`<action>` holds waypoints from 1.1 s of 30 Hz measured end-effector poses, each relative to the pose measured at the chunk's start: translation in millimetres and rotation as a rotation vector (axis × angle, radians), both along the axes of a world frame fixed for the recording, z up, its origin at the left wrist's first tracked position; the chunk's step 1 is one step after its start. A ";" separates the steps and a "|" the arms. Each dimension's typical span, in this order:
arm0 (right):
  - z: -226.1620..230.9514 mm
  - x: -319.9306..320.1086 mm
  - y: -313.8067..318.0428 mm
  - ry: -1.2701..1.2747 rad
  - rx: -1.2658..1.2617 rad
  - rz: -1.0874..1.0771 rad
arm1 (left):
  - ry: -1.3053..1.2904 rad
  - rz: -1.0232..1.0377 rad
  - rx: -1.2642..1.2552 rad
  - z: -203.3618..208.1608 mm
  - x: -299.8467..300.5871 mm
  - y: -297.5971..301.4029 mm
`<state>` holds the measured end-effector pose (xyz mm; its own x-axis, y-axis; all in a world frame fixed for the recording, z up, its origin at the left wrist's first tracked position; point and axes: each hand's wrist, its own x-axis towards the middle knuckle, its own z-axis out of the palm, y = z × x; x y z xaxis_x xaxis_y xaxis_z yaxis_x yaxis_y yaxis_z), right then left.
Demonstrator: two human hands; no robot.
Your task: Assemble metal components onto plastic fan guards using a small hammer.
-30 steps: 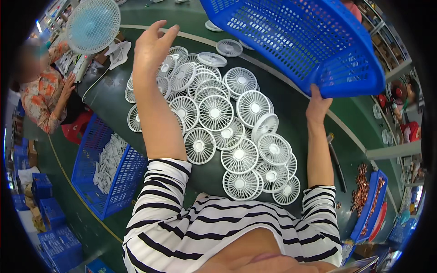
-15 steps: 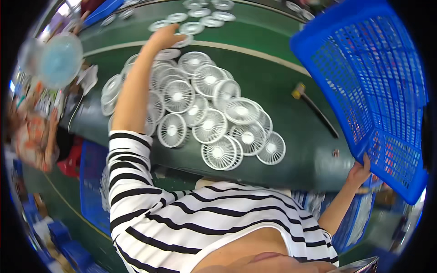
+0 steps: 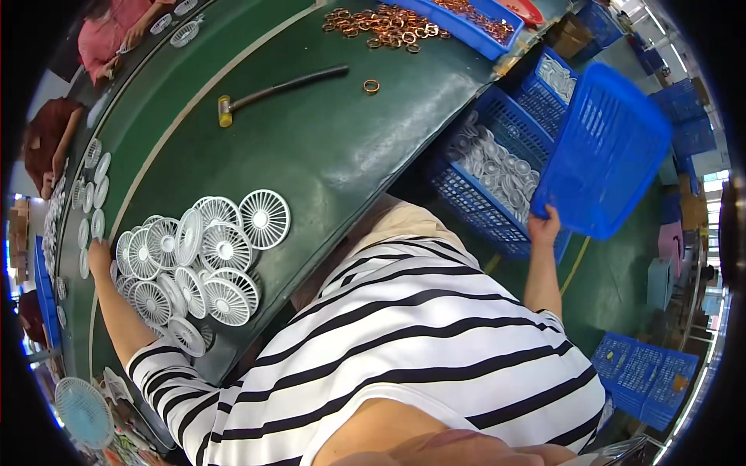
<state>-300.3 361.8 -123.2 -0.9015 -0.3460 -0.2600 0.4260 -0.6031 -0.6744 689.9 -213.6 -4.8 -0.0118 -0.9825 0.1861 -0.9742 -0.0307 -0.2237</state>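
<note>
My right hand point(image 3: 543, 226) is closed on the rim of a blue plastic basket point(image 3: 610, 147), which hangs tilted off the table's right side. My left hand point(image 3: 99, 258) reaches far left, at the edge of a heap of white round slotted grilles point(image 3: 225, 243), beside a row of the same grilles point(image 3: 98, 224). Its fingers are small and partly hidden, so whether it holds one does not show. The heaped grilles overlap, some lying flat and some leaning.
A yellow-headed hammer point(image 3: 284, 87) and one copper-coloured ring point(image 3: 371, 87) lie on the green table point(image 3: 326, 147). More rings point(image 3: 385, 27) sit at the back near a blue tray point(image 3: 466, 27). Baskets of white parts point(image 3: 497, 167) stand right of the table. Co-workers point(image 3: 116, 35) sit at far left.
My view has turned to the right. The blue basket in my right hand has swung away from the table, over the baskets beside it. My left arm still reaches towards the row of grilles.
</note>
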 end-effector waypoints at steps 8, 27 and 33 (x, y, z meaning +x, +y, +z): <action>-73.4 -15.3 -56.3 -0.464 0.091 0.062 | 0.261 -0.025 -0.387 82.8 -36.5 60.1; 142.6 196.9 -352.1 1.913 0.806 0.498 | 1.717 -0.368 -0.278 50.3 -533.4 346.5; 154.1 192.1 -331.8 1.724 0.202 0.697 | 1.642 -0.292 -0.240 46.9 -570.4 332.3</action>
